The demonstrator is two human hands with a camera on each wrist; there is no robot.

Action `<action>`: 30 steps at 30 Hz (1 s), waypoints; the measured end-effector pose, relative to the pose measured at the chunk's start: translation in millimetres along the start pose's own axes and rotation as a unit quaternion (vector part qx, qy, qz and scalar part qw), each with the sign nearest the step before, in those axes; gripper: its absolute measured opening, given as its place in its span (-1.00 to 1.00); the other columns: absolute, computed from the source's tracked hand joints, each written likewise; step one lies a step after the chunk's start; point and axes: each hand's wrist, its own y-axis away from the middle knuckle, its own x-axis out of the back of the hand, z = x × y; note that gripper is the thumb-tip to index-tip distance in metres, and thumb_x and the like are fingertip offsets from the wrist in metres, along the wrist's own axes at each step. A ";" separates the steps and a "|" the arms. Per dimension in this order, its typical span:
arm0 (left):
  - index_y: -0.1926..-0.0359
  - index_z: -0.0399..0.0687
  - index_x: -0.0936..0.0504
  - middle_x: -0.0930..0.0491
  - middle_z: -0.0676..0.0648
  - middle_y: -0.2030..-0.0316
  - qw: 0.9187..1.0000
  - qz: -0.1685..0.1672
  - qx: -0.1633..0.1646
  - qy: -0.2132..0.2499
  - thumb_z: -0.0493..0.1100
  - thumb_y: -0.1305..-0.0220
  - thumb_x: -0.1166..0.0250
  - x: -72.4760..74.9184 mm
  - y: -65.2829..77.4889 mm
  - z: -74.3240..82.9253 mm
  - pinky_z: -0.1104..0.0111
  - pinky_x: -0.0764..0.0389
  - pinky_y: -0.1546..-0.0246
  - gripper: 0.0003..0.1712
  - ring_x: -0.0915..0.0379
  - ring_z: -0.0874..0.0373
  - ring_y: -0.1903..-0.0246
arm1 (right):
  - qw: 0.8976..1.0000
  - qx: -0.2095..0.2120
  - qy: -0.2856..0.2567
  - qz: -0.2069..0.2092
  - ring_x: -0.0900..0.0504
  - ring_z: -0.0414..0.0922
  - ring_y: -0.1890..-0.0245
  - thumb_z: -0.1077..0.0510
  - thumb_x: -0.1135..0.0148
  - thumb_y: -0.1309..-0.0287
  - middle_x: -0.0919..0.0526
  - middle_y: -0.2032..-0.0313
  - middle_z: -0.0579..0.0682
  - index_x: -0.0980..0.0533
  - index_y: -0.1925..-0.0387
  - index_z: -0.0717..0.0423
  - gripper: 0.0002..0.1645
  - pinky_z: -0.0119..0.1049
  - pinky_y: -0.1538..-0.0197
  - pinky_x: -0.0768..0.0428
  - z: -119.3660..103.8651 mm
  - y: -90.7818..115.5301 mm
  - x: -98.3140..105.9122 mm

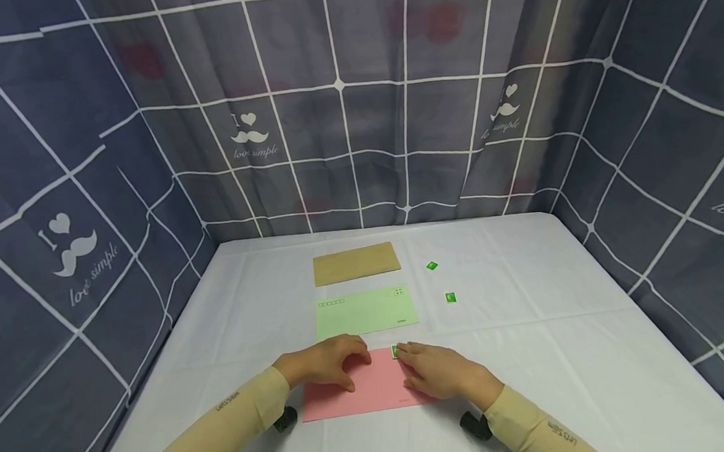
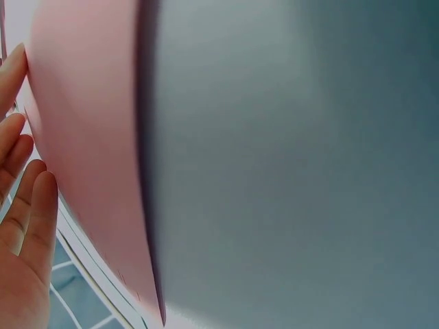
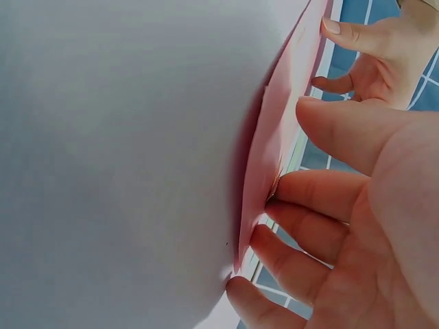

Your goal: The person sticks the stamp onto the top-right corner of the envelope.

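A pink envelope (image 1: 375, 394) lies flat on the white table, close to the person. At its upper right corner is a small green stamp (image 1: 394, 352), partly hidden under the fingertips of the right hand (image 1: 442, 371). Those fingers (image 3: 312, 195) are nearly straight and press on the stamp and the paper around it in the right wrist view. The left hand (image 1: 329, 362) rests on the upper left part of the envelope, thumb and fingers apart. In the left wrist view its fingertips (image 2: 45, 181) touch the pink paper (image 2: 89, 123).
Beyond the pink envelope lie a light green envelope (image 1: 362, 314) and a brown envelope (image 1: 356, 263). To their right are two more green stamps, one nearer (image 1: 451, 298) and one farther (image 1: 432, 266). Dark checked curtains (image 1: 373, 119) stand around the white table (image 1: 533, 297).
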 end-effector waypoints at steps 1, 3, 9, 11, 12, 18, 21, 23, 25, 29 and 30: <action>0.00 -0.01 -0.64 -0.56 0.11 -0.02 1.000 0.000 -0.001 0.001 -0.21 0.09 -0.60 -0.1 0.1 0.0 0.35 -0.47 -0.26 -0.45 -0.43 0.27 -0.07 | 1.000 -0.001 0.003 -0.001 -0.43 0.01 -0.40 0.00 -0.23 -0.33 -0.45 -0.38 0.08 -0.39 -0.37 0.19 -0.33 -0.04 -0.38 -0.45 0.0 0.1 -0.3; 0.00 -0.01 -0.64 -0.56 0.11 -0.02 1.000 0.000 -0.003 0.002 -0.22 0.09 -0.60 -0.5 0.3 -0.1 0.35 -0.46 -0.26 -0.45 -0.43 0.27 -0.07 | 1.000 -0.002 0.010 -0.002 -0.42 0.00 -0.40 -0.01 -0.22 -0.33 -0.45 -0.38 0.08 -0.39 -0.38 0.18 -0.33 -0.05 -0.38 -0.45 0.1 0.2 -1.6; 0.00 -0.02 -0.64 -0.56 0.09 -0.03 1.000 0.001 -0.002 0.002 -0.20 0.09 -0.60 -0.5 0.8 0.8 0.35 -0.47 -0.25 -0.45 -0.43 0.26 -0.07 | 1.000 0.002 0.027 0.004 -0.45 0.00 -0.37 0.00 -0.25 -0.31 -0.48 -0.36 0.07 -0.41 -0.36 0.18 -0.34 -0.05 -0.34 -0.50 -0.9 0.7 -4.0; 0.00 -0.02 -0.64 -0.56 0.09 -0.04 1.000 0.001 0.000 0.003 -0.20 0.09 -0.60 -0.2 0.8 1.2 0.34 -0.47 -0.26 -0.45 -0.43 0.26 -0.08 | 0.999 0.005 0.035 0.009 -0.47 0.00 -0.36 0.00 -0.26 -0.30 -0.49 -0.35 0.06 -0.43 -0.34 0.18 -0.35 -0.06 -0.32 -0.51 -1.4 0.6 -4.4; -0.01 -0.01 -0.64 -0.56 0.09 -0.04 1.000 0.000 0.001 0.002 -0.20 0.08 -0.60 -0.1 0.7 1.2 0.34 -0.47 -0.26 -0.45 -0.43 0.26 -0.09 | 0.999 0.006 0.041 0.013 -0.48 0.00 -0.36 0.00 -0.26 -0.30 -0.50 -0.34 0.06 -0.43 -0.34 0.18 -0.35 -0.06 -0.32 -0.52 -1.6 0.4 -4.5; -0.01 0.00 -0.63 -0.56 0.10 -0.06 1.000 0.000 0.005 0.000 -0.19 0.07 -0.60 0.6 0.9 1.1 0.33 -0.46 -0.27 -0.45 -0.43 0.24 -0.11 | 0.998 0.008 0.063 0.024 -0.51 0.00 -0.32 0.00 -0.26 -0.29 -0.54 -0.31 0.05 -0.47 -0.31 0.17 -0.38 -0.09 -0.30 -0.54 -2.1 -2.4 -6.4; -0.01 -0.01 -0.63 -0.56 0.09 -0.06 1.000 0.001 0.004 0.002 -0.19 0.07 -0.60 1.0 1.2 0.7 0.33 -0.46 -0.27 -0.45 -0.43 0.24 -0.11 | 0.997 0.011 0.072 0.029 -0.54 0.00 -0.30 -0.01 -0.26 -0.29 -0.56 -0.29 0.05 -0.48 -0.30 0.17 -0.39 -0.09 -0.29 -0.55 -2.2 -3.6 -6.9; -0.01 -0.01 -0.63 -0.56 0.09 -0.06 1.000 0.002 0.002 0.002 -0.20 0.07 -0.60 1.1 1.5 0.7 0.32 -0.46 -0.28 -0.44 -0.43 0.23 -0.11 | 0.996 0.012 0.076 0.033 -0.55 0.00 -0.29 -0.02 -0.26 -0.29 -0.57 -0.28 0.04 -0.49 -0.29 0.17 -0.39 -0.09 -0.28 -0.56 -2.0 -4.1 -7.2; -0.02 -0.01 -0.63 -0.56 0.08 -0.06 1.000 0.002 0.001 0.004 -0.20 0.07 -0.59 1.2 1.7 0.7 0.32 -0.46 -0.28 -0.44 -0.43 0.23 -0.11 | 0.996 0.012 0.076 0.036 -0.56 0.00 -0.28 -0.02 -0.26 -0.29 -0.57 -0.28 0.04 -0.49 -0.28 0.17 -0.39 -0.09 -0.27 -0.57 -2.2 -4.1 -6.8; -0.02 -0.01 -0.63 -0.55 0.09 -0.07 1.000 0.001 0.003 0.004 -0.20 0.06 -0.59 0.9 2.1 0.7 0.31 -0.46 -0.28 -0.45 -0.43 0.22 -0.12 | 0.997 0.011 0.073 0.038 -0.57 0.00 -0.27 -0.02 -0.27 -0.29 -0.58 -0.28 0.05 -0.50 -0.27 0.17 -0.40 -0.09 -0.27 -0.57 -2.2 -4.0 -7.4; -0.03 -0.01 -0.63 -0.55 0.09 -0.07 1.000 0.000 0.004 0.004 -0.20 0.06 -0.59 0.9 2.1 0.5 0.32 -0.46 -0.28 -0.45 -0.42 0.22 -0.12 | 0.996 0.012 0.073 0.040 -0.57 0.00 -0.27 -0.02 -0.27 -0.29 -0.58 -0.27 0.05 -0.51 -0.27 0.17 -0.41 -0.09 -0.27 -0.57 -2.1 -4.0 -7.6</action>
